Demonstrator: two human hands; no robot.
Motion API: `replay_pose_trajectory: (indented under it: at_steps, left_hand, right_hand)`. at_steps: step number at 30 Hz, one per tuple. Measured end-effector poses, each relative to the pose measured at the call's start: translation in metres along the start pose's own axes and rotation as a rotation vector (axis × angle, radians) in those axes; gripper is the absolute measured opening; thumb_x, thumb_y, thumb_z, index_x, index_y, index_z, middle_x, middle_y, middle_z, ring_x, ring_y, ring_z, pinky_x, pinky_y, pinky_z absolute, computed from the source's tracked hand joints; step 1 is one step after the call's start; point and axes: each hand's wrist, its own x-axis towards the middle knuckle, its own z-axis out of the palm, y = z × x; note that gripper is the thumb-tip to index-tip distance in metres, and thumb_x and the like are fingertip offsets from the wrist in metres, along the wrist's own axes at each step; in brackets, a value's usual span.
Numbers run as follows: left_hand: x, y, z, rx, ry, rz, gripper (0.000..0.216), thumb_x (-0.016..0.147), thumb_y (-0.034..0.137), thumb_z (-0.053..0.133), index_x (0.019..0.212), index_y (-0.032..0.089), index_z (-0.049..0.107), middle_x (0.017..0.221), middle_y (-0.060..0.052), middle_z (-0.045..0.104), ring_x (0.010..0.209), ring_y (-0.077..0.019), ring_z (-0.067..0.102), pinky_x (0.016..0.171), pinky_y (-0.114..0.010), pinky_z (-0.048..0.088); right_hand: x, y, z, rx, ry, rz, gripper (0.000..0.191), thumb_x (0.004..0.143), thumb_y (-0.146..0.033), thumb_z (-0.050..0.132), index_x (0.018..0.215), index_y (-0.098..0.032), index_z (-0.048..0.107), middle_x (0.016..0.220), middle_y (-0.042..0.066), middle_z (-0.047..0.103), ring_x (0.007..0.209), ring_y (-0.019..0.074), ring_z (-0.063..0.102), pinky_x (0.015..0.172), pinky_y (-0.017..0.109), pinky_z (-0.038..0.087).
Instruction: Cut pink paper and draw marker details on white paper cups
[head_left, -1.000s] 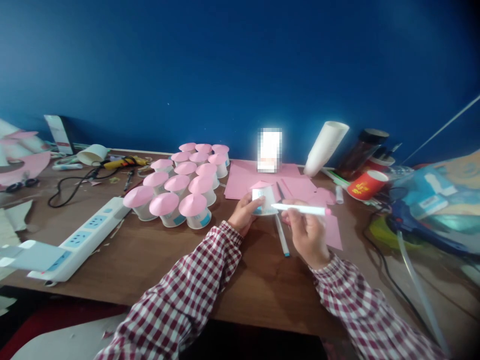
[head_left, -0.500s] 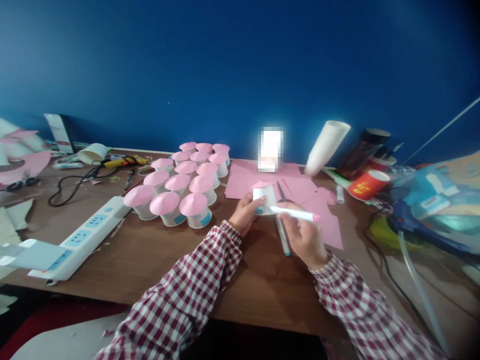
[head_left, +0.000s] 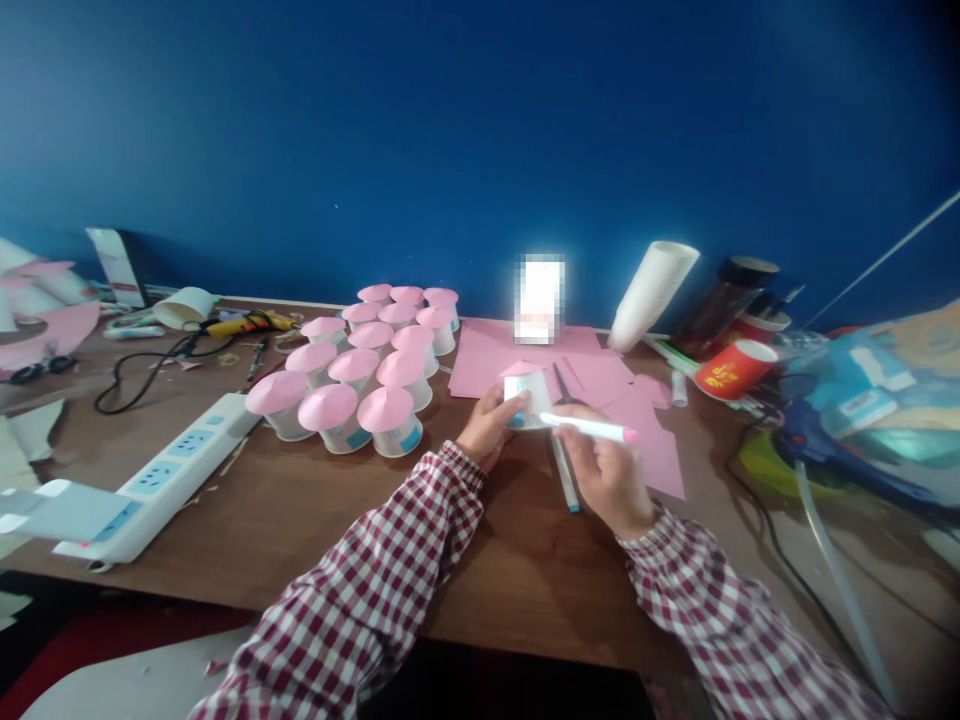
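The brown table is as it was a second ago. The cluster of pink-capped cups, the pink paper sheets and the loose pen have not shifted. The change is in the right hand. Clamped on a white marker, it has dropped and drawn in, so the tip now meets the side of the small paper cup. Over the last half second it barely moves, so the tip seems to be at work on the wall. The left hand stays closed round that cup, at the near edge of the pink sheets.
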Motion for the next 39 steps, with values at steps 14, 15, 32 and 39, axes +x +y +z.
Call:
replay_pose_trajectory:
  at_steps: [14, 15, 32, 39]
  left_hand:
    - [0.0000, -0.0002, 0.0006, 0.002, -0.010, 0.003, 0.045, 0.067, 0.037, 0.082, 0.100, 0.012, 0.064, 0.086, -0.005, 0.069, 0.073, -0.0129, 0.062, 0.071, -0.026, 0.048]
    - [0.0000, -0.0001, 0.0006, 0.000, -0.008, 0.001, 0.046, 0.067, 0.037, 0.082, 0.100, 0.012, 0.064, 0.086, -0.005, 0.069, 0.073, -0.0128, 0.062, 0.071, -0.026, 0.048]
    - [-0.0003, 0.0008, 0.0001, 0.006, 0.000, 0.000, 0.045, 0.066, 0.037, 0.082, 0.100, 0.012, 0.065, 0.085, -0.005, 0.069, 0.073, -0.0127, 0.062, 0.072, -0.026, 0.049]
    - [-0.0003, 0.0000, 0.0000, 0.004, 0.006, 0.002, 0.042, 0.069, 0.035, 0.081, 0.100, 0.012, 0.066, 0.086, -0.006, 0.070, 0.073, -0.0128, 0.063, 0.070, -0.025, 0.049]
  right_hand:
    - [0.0003, -0.0007, -0.0008, 0.009, -0.009, 0.001, 0.018, 0.098, -0.023, 0.052, 0.106, -0.018, 0.068, 0.101, 0.010, 0.074, 0.093, 0.0208, 0.070, 0.083, 0.034, 0.058]
    - [0.0002, -0.0004, -0.0007, 0.008, -0.005, 0.004, 0.019, 0.099, -0.024, 0.051, 0.106, -0.018, 0.068, 0.101, 0.010, 0.074, 0.093, 0.0210, 0.070, 0.083, 0.034, 0.058]
    - [0.0003, 0.0009, -0.0003, 0.001, 0.001, 0.005, 0.019, 0.099, -0.023, 0.051, 0.106, -0.017, 0.067, 0.100, 0.010, 0.074, 0.091, 0.0207, 0.071, 0.080, 0.034, 0.059]
    - [-0.0022, 0.0010, -0.0002, 0.092, 0.063, 0.100, 0.020, 0.100, -0.029, 0.049, 0.099, -0.019, 0.066, 0.087, 0.007, 0.073, 0.073, 0.0165, 0.069, 0.067, 0.029, 0.059]
